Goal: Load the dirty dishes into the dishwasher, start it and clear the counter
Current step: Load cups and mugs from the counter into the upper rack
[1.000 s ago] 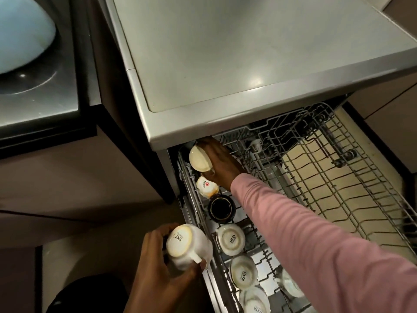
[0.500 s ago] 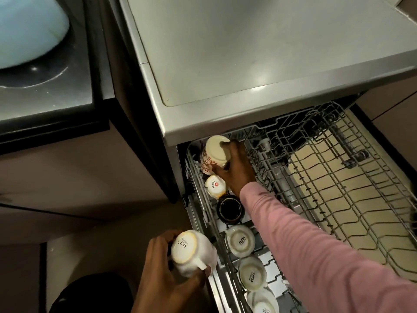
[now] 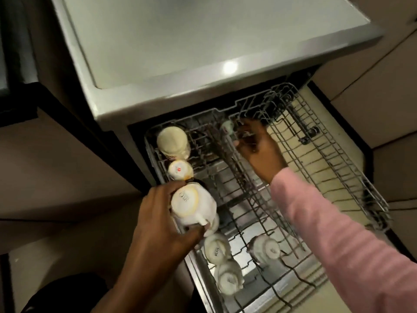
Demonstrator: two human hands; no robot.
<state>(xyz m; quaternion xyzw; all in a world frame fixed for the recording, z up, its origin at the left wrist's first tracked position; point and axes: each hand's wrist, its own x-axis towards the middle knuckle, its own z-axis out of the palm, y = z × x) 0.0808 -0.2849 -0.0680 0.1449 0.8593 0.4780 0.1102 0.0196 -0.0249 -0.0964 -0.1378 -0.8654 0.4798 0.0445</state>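
Observation:
The dishwasher's upper wire rack [image 3: 338,154] is pulled out below me. Along its left side stand upside-down cups: a tall cream mug [image 3: 172,141] at the back and a small cup with a red mark [image 3: 179,170] in front of it. My left hand [image 3: 158,224] grips a white mug [image 3: 191,205], base up, just above that left row. My right hand [image 3: 261,152] reaches into the back middle of the rack, fingers curled on a rack wire [image 3: 246,134]; the view there is blurred. A small pale thing [image 3: 226,128] sits beside my fingertips.
Three more white cups [image 3: 216,247] [image 3: 228,279] [image 3: 265,246] sit upside down at the rack's near end. The grey dishwasher top [image 3: 191,41] overhangs the rack's back. A dark counter edge [image 3: 13,64] lies to the left. Bare wire tines fill the rack's right half.
My right hand let go of the cream mug at the back left and moved right to the rack's middle wires. My left hand carried the white mug up over the left row.

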